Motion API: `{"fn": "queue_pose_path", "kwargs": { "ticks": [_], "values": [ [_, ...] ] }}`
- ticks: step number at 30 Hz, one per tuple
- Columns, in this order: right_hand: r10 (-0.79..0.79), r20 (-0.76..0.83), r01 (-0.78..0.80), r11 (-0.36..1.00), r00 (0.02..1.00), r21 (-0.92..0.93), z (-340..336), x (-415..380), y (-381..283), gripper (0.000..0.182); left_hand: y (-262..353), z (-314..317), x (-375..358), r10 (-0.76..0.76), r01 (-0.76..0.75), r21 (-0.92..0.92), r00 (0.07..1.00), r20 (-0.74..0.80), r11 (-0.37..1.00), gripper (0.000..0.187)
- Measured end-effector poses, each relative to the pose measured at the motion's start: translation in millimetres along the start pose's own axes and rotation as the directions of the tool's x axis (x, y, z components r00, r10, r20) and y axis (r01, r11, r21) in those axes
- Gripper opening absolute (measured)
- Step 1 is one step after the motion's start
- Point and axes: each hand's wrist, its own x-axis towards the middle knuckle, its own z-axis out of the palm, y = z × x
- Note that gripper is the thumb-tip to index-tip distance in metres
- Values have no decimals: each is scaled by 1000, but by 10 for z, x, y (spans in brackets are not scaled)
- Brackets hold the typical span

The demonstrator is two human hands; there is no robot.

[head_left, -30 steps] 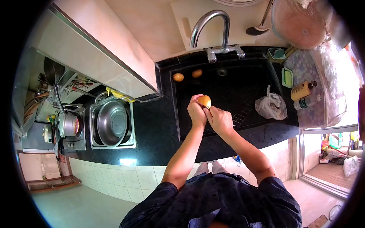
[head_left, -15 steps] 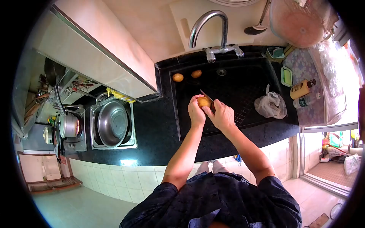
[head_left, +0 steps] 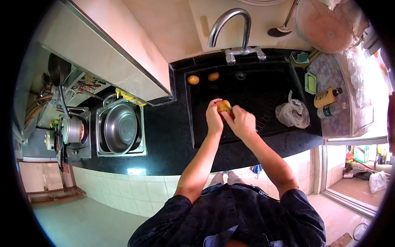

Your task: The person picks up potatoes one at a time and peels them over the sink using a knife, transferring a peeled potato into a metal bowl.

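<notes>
Over the black sink [head_left: 263, 70], my left hand [head_left: 214, 119] is closed around a potato [head_left: 223, 106], which shows a paler patch near its right end. Against the right side of that potato is my right hand [head_left: 243, 122], its fingers curled round a tool that is mostly hidden; a knife blade was visible there a moment earlier. Two more potatoes, one at the back left corner [head_left: 193, 80] and one beside it [head_left: 213, 76], lie on the sink floor.
A chrome faucet [head_left: 245, 31] arches over the sink. At its right end sits a crumpled plastic bag [head_left: 293, 114], with bottles [head_left: 325, 98] beyond it. Metal basins [head_left: 121, 128] stand on the left, near a pot [head_left: 72, 129]. A ladle [head_left: 279, 31] hangs behind.
The potato has turned in my left hand, and the blade that stuck out above my right hand no longer shows clearly. The camera view has shifted slightly.
</notes>
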Motion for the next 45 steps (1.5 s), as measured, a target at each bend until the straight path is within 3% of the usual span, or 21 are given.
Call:
{"fn": "queue_pose_path", "kwargs": {
  "ticks": [1,5,6,8,10,15,18,19,23,26,29,31,35,38,41,44,45],
  "values": [
    [78,19,-77,997,997,-21,-85,37,-32,43,221,38,-65,-93,101,-122,993,68,987,37],
    [-27,51,30,998,998,-58,116,-69,-6,43,149,16,-47,-86,88,-106,996,23,990,35],
    [-69,78,74,996,995,-59,120,-116,-56,43,15,31,-28,-66,65,-196,998,1,978,34],
    [-78,57,81,996,995,-49,87,-86,-41,43,-74,-8,26,-45,43,-209,999,-4,977,32],
    [5,-3,-5,999,1000,-49,-55,-7,-95,41,31,-1,36,-14,16,-192,1000,12,981,32],
    [-33,114,42,996,993,-78,116,-109,-68,44,80,108,-18,-23,10,-182,997,-71,983,34],
    [-17,9,17,1000,1000,8,-17,-33,-78,44,149,104,-31,-19,4,-146,994,-104,989,37],
    [66,6,-66,998,998,-9,-145,1,-156,44,107,64,1,124,-123,15,987,-101,992,37],
    [-44,11,45,999,999,-27,-10,-69,-106,41,30,102,-3,211,-192,106,956,-204,976,37],
    [-106,-8,106,994,994,6,-20,-99,-100,40,45,131,-56,100,-120,-138,984,-145,983,34],
    [32,3,-32,999,999,-27,-168,-21,-184,42,177,158,-70,130,-138,-59,984,-117,989,29],
    [-23,14,23,999,1000,-25,-11,-72,-113,43,157,123,-37,161,-158,41,980,-113,987,27],
    [-74,-9,74,997,997,-18,-34,-58,-95,43,145,180,-91,91,-109,-120,985,-146,987,27],
    [-41,-64,40,999,997,-11,-116,19,-149,42,151,143,-37,197,-197,16,972,-131,980,28],
    [-73,-18,74,997,997,13,39,-51,-106,41,130,140,-35,154,-155,6,975,-159,988,28],
    [-100,-75,102,994,992,31,-49,19,-95,42,111,152,-22,121,-133,-64,979,-163,989,28],
    [6,-68,-6,1000,998,7,-172,60,-171,42,161,172,-20,137,-150,-68,977,-164,986,28]
  ]
}}
